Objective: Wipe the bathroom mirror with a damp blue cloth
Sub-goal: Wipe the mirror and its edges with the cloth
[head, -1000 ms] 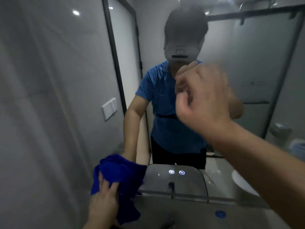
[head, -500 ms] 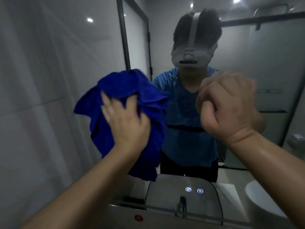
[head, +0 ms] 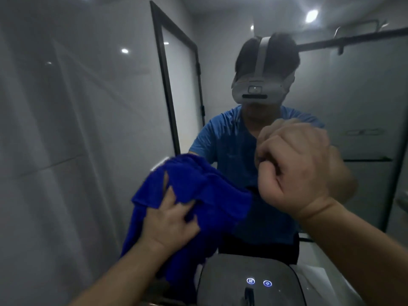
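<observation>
The bathroom mirror [head: 92,129] fills most of the view and reflects a person in a blue shirt wearing a head-worn camera. A crumpled blue cloth [head: 198,195] lies flat against the lower middle of the glass. My left hand [head: 170,219] presses on the cloth with fingers spread and partly gripping its folds. My right hand [head: 295,171] hangs in front of the mirror to the right, at chest height of the reflection, closed into a fist with nothing visible in it.
Two lit touch buttons [head: 258,282] glow on the mirror's lower part. In the reflection, a black-framed door [head: 176,89] stands on the left and a black-framed shower screen [head: 364,107] on the right. A white basin edge [head: 326,283] shows at bottom right.
My left hand first swept the cloth up the glass from the bottom left, then down and right to the lower middle. My right fist stayed raised, shifting slightly.
</observation>
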Motion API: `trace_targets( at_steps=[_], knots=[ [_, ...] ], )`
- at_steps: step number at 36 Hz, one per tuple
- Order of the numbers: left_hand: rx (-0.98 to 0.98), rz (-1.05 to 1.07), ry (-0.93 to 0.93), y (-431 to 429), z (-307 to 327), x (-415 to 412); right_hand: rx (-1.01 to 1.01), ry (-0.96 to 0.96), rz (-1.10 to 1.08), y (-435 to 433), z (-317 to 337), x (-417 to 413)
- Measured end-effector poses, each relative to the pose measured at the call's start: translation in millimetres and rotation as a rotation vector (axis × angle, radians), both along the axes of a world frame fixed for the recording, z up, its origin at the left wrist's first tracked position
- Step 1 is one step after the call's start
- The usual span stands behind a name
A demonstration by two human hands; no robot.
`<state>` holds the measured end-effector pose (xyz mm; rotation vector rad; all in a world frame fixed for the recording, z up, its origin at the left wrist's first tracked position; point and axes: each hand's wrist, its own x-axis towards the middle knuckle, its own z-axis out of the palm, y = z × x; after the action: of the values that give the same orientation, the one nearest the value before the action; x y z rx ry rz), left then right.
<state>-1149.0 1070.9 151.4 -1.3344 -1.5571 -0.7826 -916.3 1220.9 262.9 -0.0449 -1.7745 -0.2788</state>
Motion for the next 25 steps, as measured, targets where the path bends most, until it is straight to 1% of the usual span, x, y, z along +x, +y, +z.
trace_targets(
  at_steps=[3,5,9,11,14,17,19,22,24,25],
  knots=[
    [0.123,0.012,-0.132,-7,51,-17,0.019,0.050,-0.058,-2,-4,-3],
    [0.216,0.072,-0.212,-1,88,-15,0.045,0.077,-0.106,-3,-6,-5],
    [0.458,0.116,-0.421,24,141,20,0.074,0.093,-0.144,-4,-7,-6],
    [0.496,0.123,-0.461,37,158,41,0.074,0.098,-0.160,-5,-7,-5],
    [0.396,0.104,-0.314,55,177,68,0.043,0.087,-0.165,-4,-8,-5],
    [0.292,0.089,-0.189,66,196,89,0.012,0.035,-0.059,-3,-4,1],
    [0.250,0.097,-0.183,66,200,100,-0.042,-0.004,0.093,-6,-2,12],
    [0.137,0.173,-0.237,57,200,115,-0.278,0.027,0.330,-26,-1,27],
    [0.061,0.281,-0.208,50,204,125,-0.381,0.094,0.403,-48,1,34],
    [0.033,0.334,-0.179,46,208,131,-0.371,0.109,0.421,-62,1,37]
  ],
)
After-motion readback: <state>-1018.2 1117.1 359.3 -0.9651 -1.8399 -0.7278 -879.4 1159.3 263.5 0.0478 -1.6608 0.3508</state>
